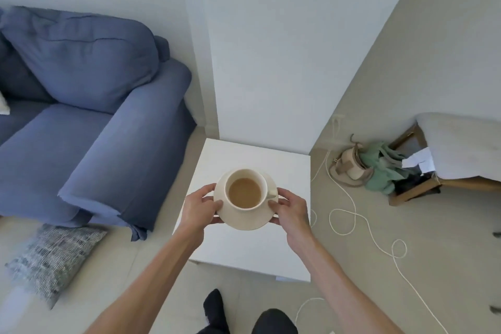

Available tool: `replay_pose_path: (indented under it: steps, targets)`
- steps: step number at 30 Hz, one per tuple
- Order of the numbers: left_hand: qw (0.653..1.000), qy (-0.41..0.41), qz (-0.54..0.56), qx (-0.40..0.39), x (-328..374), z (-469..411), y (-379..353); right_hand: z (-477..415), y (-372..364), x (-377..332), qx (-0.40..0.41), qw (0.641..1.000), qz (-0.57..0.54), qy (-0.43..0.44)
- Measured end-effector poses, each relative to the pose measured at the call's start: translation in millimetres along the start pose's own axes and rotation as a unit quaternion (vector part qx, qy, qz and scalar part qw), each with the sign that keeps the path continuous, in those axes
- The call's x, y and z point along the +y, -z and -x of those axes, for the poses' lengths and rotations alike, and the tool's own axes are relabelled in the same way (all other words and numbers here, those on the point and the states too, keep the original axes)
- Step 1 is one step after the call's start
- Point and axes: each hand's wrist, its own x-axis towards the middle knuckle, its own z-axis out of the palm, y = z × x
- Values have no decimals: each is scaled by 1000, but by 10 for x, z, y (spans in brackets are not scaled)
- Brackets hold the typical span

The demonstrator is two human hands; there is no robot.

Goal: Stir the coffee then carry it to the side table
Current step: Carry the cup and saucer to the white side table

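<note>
A cream cup (245,189) full of light brown coffee stands upright on a cream saucer (245,221). The cup's handle points right. My left hand (202,207) grips the saucer's left rim and my right hand (291,210) grips its right rim. Both hold the saucer over the middle of the white square side table (252,255). Whether the saucer touches the tabletop cannot be told. No spoon is in sight.
A blue sofa (89,127) stands close on the table's left, with a grey cushion (54,257) on the floor before it. A white wall column (271,49) rises behind the table. A white cord (349,214), a bag (351,168) and a wooden stool (455,149) lie to the right.
</note>
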Motion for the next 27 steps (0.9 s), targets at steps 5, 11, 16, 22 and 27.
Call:
replay_pose_path:
  steps: [5,11,16,22,27]
  targets:
    - [999,9,-26,-26,108,-558,-82,-380,-95,18,37,999,-16,-6]
    - [998,13,-44,-41,118,-1277,-278,-956,-102,46,62,998,-25,-21]
    - [997,28,-50,-59,-32,-1836,-498,-1505,-44,240,77,996,-9,-43]
    - [996,41,-53,-63,-381,-2476,-772,-2061,49,553,90,994,4,-61]
    - [995,55,-66,-56,-726,-2997,-952,-2586,61,939,96,992,8,-79]
